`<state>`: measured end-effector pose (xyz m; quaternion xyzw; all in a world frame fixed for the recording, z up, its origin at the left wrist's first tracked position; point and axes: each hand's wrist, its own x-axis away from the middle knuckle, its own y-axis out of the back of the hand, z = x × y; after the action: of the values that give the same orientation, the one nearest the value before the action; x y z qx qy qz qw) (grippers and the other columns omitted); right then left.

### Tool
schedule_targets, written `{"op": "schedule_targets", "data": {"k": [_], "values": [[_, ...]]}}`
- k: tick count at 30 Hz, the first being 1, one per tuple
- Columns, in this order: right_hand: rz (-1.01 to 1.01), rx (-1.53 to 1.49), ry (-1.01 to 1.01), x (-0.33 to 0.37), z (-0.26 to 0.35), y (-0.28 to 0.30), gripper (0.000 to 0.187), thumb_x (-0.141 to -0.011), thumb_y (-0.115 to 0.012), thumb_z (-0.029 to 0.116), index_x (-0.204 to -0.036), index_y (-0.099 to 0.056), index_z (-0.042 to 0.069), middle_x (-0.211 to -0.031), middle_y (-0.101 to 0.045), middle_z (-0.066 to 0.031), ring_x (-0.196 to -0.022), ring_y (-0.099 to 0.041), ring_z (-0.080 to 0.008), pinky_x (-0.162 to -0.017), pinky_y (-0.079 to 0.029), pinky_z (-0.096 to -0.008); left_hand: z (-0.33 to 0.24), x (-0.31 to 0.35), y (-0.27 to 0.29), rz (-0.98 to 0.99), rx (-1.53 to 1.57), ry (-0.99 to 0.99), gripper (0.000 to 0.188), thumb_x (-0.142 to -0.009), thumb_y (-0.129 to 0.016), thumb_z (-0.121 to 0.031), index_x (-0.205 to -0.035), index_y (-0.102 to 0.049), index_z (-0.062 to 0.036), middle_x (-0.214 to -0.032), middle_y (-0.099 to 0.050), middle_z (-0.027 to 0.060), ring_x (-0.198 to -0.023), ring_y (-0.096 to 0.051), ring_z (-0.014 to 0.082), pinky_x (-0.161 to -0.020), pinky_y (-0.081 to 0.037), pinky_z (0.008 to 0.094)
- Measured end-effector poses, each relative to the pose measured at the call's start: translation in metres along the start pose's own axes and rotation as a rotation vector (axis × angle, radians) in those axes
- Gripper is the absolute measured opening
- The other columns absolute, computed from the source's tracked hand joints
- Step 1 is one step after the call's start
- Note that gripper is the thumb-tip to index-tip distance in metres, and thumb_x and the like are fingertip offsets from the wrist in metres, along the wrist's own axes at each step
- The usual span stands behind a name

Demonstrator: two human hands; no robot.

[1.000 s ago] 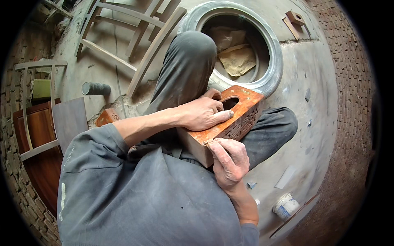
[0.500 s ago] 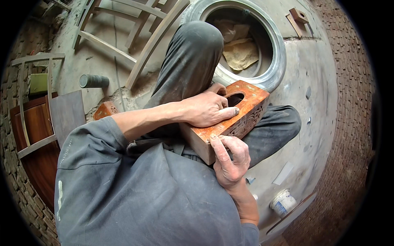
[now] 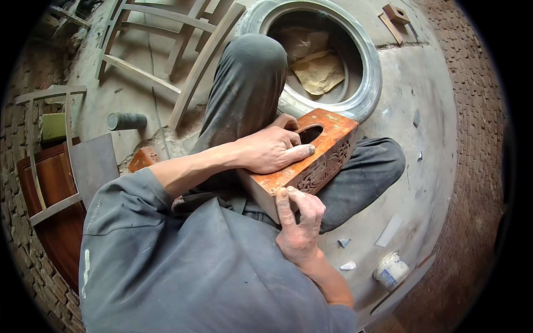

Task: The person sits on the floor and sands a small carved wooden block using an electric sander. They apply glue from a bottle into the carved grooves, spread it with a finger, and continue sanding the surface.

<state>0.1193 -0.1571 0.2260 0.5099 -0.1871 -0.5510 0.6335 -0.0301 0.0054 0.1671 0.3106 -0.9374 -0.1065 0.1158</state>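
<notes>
Because the left hand (image 3: 269,149) lies across the wooden box (image 3: 319,169), I lose much of its top and all of its left long side. That hand grasps it, thumb laid beside the dark oval opening (image 3: 311,134), other fingers bent over the left edge, tips out of my sight. The right hand (image 3: 300,216) has its fingertips bunched at the box's near corner; I cannot tell whether they pinch anything. I find the box at the person's lap, between the raised left leg (image 3: 250,66) and folded right leg (image 3: 369,172). Its long axis slants from lower left to upper right, the far end toward the tyre (image 3: 371,72), the carved side facing right.
</notes>
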Motion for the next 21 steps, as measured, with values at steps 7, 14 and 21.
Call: {"op": "schedule_targets", "data": {"k": [7,14,21], "values": [[0.046,-0.081,-0.069,-0.009,-0.002,0.009,0.066,-0.078,-0.063,-0.007,-0.144,-0.059,0.002,-0.127,-0.056,-0.0136,-0.114,-0.053,-0.031,-0.099,-0.045,-0.0469,0.0,0.001,0.002,0.012,-0.006,-0.008,0.062,-0.112,-0.044,-0.043,-0.093,-0.072,0.0093,-0.108,-0.069,0.0162,-0.136,-0.038,0.0362,-0.113,-0.034,0.0455],[0.115,0.019,-0.007,-0.012,-0.004,0.012,0.069,-0.084,-0.061,-0.004,-0.148,-0.06,0.023,-0.129,-0.052,-0.0117,-0.115,-0.052,-0.0298,-0.101,-0.045,-0.0484,0.002,0.0,0.0,0.001,-0.017,-0.025,0.062,-0.111,-0.044,-0.044,-0.096,-0.072,0.0091,-0.111,-0.069,0.0177,-0.136,-0.038,0.0369,-0.113,-0.035,0.0454],[0.144,0.106,0.066,-0.001,-0.006,0.01,0.08,-0.075,-0.064,-0.011,-0.145,-0.062,0.027,-0.134,-0.049,-0.0127,-0.116,-0.052,-0.0326,-0.101,-0.045,-0.0494,0.0,-0.001,0.0,0.01,-0.013,0.026,0.061,-0.111,-0.045,-0.044,-0.099,-0.072,0.0094,-0.109,-0.069,0.0184,-0.137,-0.037,0.0368,-0.114,-0.036,0.0458]]}}
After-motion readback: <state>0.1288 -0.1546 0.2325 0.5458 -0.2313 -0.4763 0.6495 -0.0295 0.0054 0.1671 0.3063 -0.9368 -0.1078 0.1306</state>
